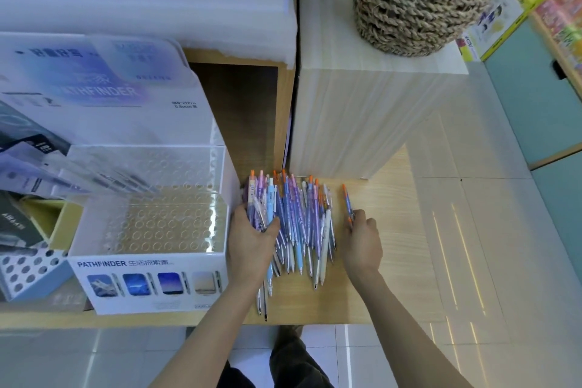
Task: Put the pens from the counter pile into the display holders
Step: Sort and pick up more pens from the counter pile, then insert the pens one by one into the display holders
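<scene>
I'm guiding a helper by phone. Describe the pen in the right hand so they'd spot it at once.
On the wooden counter lies a pile of pens. Just right of it, one blue pen with an orange far end is pinched by the right hand. It alone sits apart from the pile.

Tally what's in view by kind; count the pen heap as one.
Pen pile: 1
Separate pen: 1
PATHFINDER display holder: 1
Small perforated holder: 1
Woven basket: 1
Hands: 2, left hand, right hand
Total: 7
</scene>
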Tool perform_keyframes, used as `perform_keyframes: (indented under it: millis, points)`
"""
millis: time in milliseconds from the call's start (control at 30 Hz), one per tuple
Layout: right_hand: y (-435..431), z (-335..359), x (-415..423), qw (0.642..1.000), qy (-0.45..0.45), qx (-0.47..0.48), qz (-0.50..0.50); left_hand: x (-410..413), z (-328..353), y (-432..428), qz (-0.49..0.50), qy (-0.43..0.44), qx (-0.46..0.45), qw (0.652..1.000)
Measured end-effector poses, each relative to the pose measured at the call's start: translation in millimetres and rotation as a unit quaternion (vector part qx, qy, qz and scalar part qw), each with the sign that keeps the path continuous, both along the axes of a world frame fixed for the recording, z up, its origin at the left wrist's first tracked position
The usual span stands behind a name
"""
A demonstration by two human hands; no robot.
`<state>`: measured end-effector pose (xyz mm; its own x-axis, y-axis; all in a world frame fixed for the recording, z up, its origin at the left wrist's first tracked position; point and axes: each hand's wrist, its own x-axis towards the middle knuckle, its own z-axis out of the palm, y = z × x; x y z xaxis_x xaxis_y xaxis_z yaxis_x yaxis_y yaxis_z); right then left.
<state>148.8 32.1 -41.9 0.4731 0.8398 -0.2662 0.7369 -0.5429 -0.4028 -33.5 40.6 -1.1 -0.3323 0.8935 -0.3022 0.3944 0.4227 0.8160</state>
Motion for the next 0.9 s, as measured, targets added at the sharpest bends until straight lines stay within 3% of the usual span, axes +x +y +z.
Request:
perform_keyframes:
  millis: [100,200,267,367,500,600,733,867,900]
  points:
    - [-8,-4,-14,0.998,-0.024,0.013,0.053,-1,-2,0,0.002,-0.017,0.004,1.0]
    - [-8,-2,-14,0.999,-0.011,0.007,0.042,-1,-3,2,0.004,-0.028,0.007,1.0]
    - [-5,1,-7,0.999,0.021,0.006,0.03,-1,-4,2,0.004,-0.031,0.005,1.0]
    - [-1,9,7,0.985,0.138,0.096,-0.033,-1,-1,1,0.005,-0.047,0.008,0.999]
    - [11,44,15,0.914,0.323,0.198,-0.143,-3,7,2,0.012,-0.102,0.013,0.995]
    - [18,73,11,0.83,0.476,0.246,-0.153,-7,17,4,0.01,-0.154,0.026,0.988]
    - [23,93,0,0.779,0.568,0.233,-0.132,-13,33,4,-0.001,-0.224,0.015,0.974]
    - [24,112,-10,0.685,0.685,0.202,-0.148,-20,50,2,0.009,-0.285,-0.006,0.958]
    - [22,118,-14,0.676,0.698,0.197,-0.132,-23,55,1,0.015,-0.297,-0.007,0.955]
